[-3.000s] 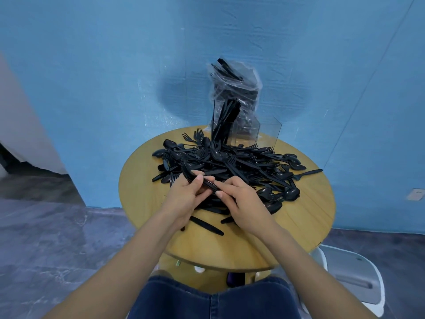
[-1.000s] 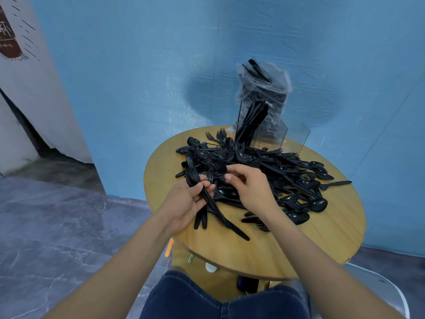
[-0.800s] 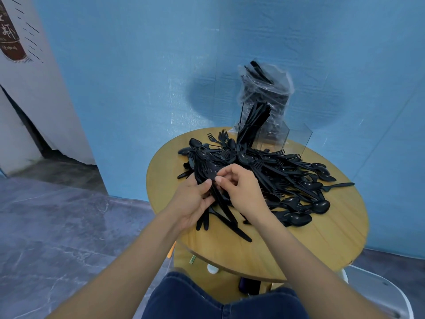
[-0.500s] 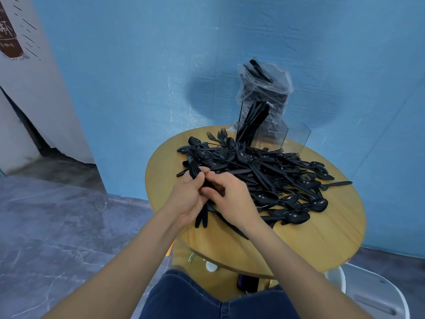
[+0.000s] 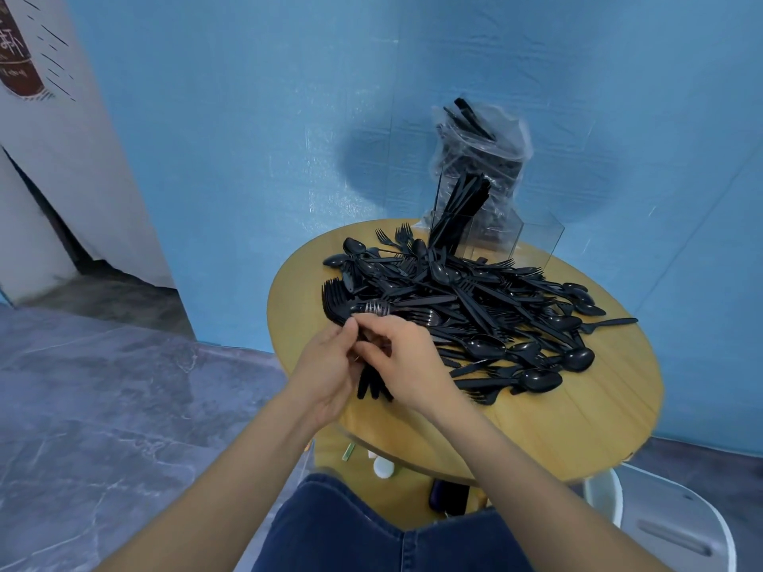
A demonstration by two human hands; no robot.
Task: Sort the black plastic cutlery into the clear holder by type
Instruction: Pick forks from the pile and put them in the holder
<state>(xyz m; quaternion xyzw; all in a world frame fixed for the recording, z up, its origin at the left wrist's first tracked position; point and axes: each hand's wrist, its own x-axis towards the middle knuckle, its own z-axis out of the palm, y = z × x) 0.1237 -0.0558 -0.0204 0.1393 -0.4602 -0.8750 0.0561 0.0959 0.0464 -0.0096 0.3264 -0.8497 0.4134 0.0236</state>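
A big heap of black plastic cutlery [image 5: 475, 311] covers the round wooden table [image 5: 578, 427]. My left hand [image 5: 326, 373] grips a bundle of black forks [image 5: 338, 303]; their tines fan out up and to the left and their handles stick out below the hand. My right hand [image 5: 404, 365] meets the left at the table's near-left edge and pinches the same bundle with thumb and fingers. The clear holder [image 5: 532, 239] stands at the back of the table, with several black pieces upright in its left compartment.
A clear plastic bag [image 5: 483, 158] of more cutlery stands behind the holder against the blue wall. A white stool [image 5: 669, 526] sits at the lower right. My knees in blue jeans [image 5: 371, 530] are under the table's near edge.
My right hand reached into the heap, then came back to the left hand and added to its bundle. The fork bundle now fans out wider above my left hand.
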